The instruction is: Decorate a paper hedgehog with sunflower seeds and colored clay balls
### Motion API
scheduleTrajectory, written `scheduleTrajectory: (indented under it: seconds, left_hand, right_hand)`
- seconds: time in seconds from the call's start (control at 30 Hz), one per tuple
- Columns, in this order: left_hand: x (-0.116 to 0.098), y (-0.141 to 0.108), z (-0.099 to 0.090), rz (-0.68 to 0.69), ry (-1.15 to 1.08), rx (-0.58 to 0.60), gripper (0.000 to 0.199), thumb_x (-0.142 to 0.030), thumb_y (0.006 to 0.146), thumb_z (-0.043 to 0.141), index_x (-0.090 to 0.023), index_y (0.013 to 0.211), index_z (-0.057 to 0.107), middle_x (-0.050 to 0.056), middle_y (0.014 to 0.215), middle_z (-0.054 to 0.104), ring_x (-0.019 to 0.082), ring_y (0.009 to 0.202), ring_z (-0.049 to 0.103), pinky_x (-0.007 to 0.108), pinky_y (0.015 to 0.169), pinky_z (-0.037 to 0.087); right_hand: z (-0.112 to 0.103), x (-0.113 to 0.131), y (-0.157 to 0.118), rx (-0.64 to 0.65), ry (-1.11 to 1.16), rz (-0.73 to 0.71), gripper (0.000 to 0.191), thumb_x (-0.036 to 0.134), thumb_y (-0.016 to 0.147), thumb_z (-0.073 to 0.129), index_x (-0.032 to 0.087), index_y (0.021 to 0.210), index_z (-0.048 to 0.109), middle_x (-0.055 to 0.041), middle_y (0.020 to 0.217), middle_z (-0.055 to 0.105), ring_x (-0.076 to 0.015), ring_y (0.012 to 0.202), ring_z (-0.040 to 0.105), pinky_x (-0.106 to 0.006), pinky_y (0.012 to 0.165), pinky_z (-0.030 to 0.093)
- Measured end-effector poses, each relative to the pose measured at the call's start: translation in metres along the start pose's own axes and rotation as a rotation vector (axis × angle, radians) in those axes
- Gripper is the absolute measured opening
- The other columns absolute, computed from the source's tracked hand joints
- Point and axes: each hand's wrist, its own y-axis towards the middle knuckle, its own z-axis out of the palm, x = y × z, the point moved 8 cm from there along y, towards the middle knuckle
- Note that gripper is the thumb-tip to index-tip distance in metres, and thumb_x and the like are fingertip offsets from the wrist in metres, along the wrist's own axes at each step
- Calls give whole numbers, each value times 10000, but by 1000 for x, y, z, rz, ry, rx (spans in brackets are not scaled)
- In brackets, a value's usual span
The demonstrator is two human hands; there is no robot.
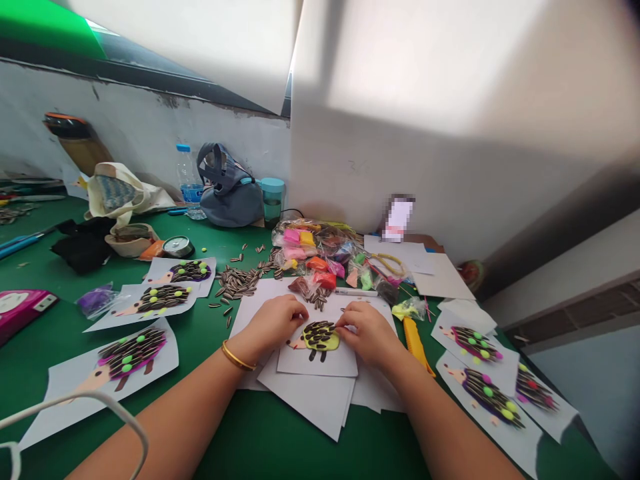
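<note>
Both hands rest on a white sheet (320, 363) lying on a stack of paper on the green tabletop (250, 440). The left hand (275, 323) has its fingers curled together, tips pressed down at the upper left edge of a yellow clay hedgehog (320, 335) studded with sunflower seeds. The right hand (367, 331) has its fingers bunched, pinching at the hedgehog's upper right edge. Just beyond the fingers lie loose seeds (240, 281) and bags of coloured clay (315, 257). Finished hedgehog pictures (131, 357) lie to either side.
</note>
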Motion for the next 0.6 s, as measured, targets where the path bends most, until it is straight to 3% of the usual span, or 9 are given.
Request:
scheduleTrajectory:
  seconds: [0.6]
  left_hand:
    - [0, 0, 1, -8, 15, 4, 215, -189, 834, 559, -225, 890, 763, 47, 936, 715, 201, 888, 640, 289, 809, 463]
  right_hand:
    - [9, 2, 2, -36, -1, -42, 86, 145, 811, 709, 221, 838, 741, -45, 895, 669, -198, 874, 599, -321, 793, 457]
